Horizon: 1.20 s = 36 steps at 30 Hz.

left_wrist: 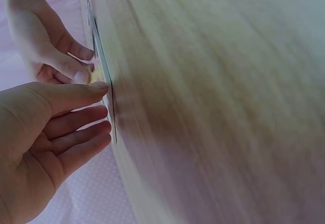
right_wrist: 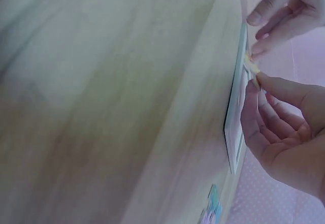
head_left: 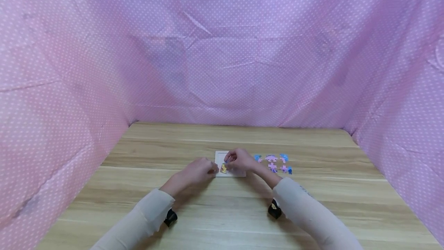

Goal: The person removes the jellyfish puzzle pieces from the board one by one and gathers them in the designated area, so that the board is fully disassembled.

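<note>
A small white puzzle board (head_left: 239,173) lies flat on the table, partly covered by both hands. My right hand (head_left: 240,159) is over it and pinches a yellow puzzle piece (head_left: 223,168) between thumb and index finger. In the right wrist view that piece (right_wrist: 253,66) is tilted, with its lower part at the board's surface. At the board's left edge is my left hand (head_left: 199,168), fingers relaxed and fingertips touching the edge. In the left wrist view the left thumb (left_wrist: 76,96) reaches along the board's rim, close to the yellow piece (left_wrist: 95,75).
Several loose pink and blue puzzle pieces (head_left: 272,167) lie in two rows right of the board. The wooden table (head_left: 222,211) ends at a pink dotted curtain (head_left: 222,68) behind and on both sides. Each wrist wears a black strap device (head_left: 274,209).
</note>
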Each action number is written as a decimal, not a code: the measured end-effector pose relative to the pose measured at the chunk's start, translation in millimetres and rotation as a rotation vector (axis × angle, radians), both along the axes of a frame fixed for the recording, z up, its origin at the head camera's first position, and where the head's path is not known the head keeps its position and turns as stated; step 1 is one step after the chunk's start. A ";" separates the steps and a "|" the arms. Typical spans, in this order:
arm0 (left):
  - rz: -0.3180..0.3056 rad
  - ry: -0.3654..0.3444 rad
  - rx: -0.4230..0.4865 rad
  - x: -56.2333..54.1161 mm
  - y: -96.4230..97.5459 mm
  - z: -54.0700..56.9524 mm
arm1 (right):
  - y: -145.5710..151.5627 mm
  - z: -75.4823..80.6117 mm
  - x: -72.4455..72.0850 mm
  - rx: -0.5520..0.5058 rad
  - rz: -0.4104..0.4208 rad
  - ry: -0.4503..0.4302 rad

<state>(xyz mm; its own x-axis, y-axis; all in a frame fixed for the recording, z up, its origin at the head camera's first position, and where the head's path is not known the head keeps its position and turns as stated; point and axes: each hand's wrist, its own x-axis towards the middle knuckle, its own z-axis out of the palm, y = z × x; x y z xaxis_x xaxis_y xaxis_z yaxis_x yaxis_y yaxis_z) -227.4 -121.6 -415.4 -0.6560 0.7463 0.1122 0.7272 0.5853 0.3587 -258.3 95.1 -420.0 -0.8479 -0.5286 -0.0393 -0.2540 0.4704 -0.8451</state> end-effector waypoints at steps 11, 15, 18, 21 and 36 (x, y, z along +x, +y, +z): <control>-0.007 -0.041 -0.027 -0.8 2.3 2.6 | 36.4 15.6 5.6 -0.039 0.080 -0.072; 0.001 -0.048 -0.027 -1.3 4.6 2.5 | 59.1 16.7 7.7 -0.040 0.139 -0.083; -0.003 -0.052 -0.031 -0.6 5.1 0.3 | 73.6 12.2 10.5 -0.034 0.172 -0.077; -0.015 -0.044 -0.036 0.0 5.4 -2.7 | 85.2 8.9 16.2 -0.027 0.187 -0.072; 0.006 -0.021 0.002 1.8 3.5 -5.0 | 108.2 8.1 40.5 0.078 0.136 -0.039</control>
<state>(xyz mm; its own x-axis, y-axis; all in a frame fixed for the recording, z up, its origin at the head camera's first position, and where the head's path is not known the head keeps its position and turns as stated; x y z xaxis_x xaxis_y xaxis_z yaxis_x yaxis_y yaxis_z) -225.7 -118.1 -420.4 -0.6626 0.7423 0.0998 0.7161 0.5888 0.3748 -217.8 203.3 -411.9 -0.7659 -0.6324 -0.1162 -0.2874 0.4983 -0.8180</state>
